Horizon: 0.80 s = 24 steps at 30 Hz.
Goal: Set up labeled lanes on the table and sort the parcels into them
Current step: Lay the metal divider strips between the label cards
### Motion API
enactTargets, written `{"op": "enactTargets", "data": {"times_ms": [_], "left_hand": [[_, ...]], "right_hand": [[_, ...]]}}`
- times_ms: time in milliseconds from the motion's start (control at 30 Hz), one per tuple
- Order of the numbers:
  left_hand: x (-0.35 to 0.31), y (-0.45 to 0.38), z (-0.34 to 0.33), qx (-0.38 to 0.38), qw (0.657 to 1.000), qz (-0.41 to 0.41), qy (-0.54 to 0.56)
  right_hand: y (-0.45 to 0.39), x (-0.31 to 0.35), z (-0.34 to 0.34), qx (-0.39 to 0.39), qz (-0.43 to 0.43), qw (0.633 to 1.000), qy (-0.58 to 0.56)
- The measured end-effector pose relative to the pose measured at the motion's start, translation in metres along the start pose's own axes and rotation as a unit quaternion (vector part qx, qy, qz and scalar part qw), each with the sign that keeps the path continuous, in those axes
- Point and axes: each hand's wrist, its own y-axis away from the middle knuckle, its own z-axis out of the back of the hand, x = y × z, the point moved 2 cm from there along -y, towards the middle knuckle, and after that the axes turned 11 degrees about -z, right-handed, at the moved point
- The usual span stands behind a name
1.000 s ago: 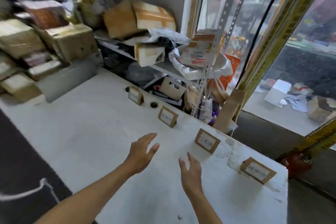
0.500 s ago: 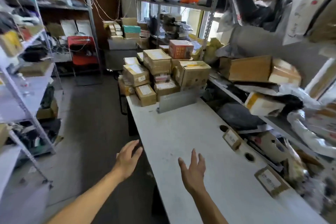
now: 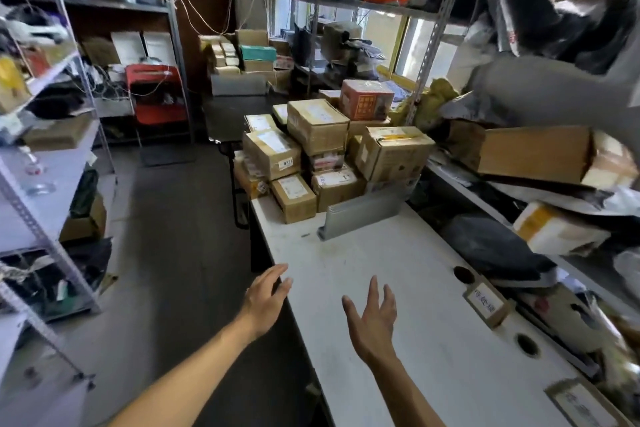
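A pile of brown cardboard parcels is stacked at the far end of the long white table. A grey divider stands in front of the pile. Two cardboard lane labels stand along the table's right edge: one near a cable hole, another at the bottom right. My left hand hovers open over the table's left edge. My right hand hovers open above the tabletop, fingers spread. Both hands hold nothing and are well short of the parcels.
Metal shelving lines the left side across a grey floor aisle. A rack on the right carries boxes and bags close to the table's edge. A red chair and more boxes stand at the back.
My view swung left from the row of lane labels to the parcel pile, then drew closer to it. Both hands stayed open and empty, reaching forward.
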Motion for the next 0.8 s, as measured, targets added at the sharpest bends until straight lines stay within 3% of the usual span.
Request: {"op": "enactTargets", "data": {"times_ms": [200, 467, 633, 800], "left_hand": [[-0.002, -0.097, -0.017, 0.020, 1.000, 0.003, 0.013], [-0.024, -0.214, -0.041, 0.108, 0.992, -0.030, 0.052], [-0.027, -0.294, -0.069, 0.131, 0.979, -0.103, -0.117], [-0.032, -0.362, -0.098, 0.207, 0.954, -0.141, -0.165]], "right_hand": [[-0.086, 0.034, -0.003, -0.022, -0.007, 1.000, -0.008], [-0.145, 0.043, 0.004, -0.033, -0.042, 0.994, -0.099], [-0.147, 0.021, 0.000, -0.036, -0.098, 0.987, -0.119], [-0.142, -0.004, -0.014, -0.079, -0.197, 0.966, -0.146]]}}
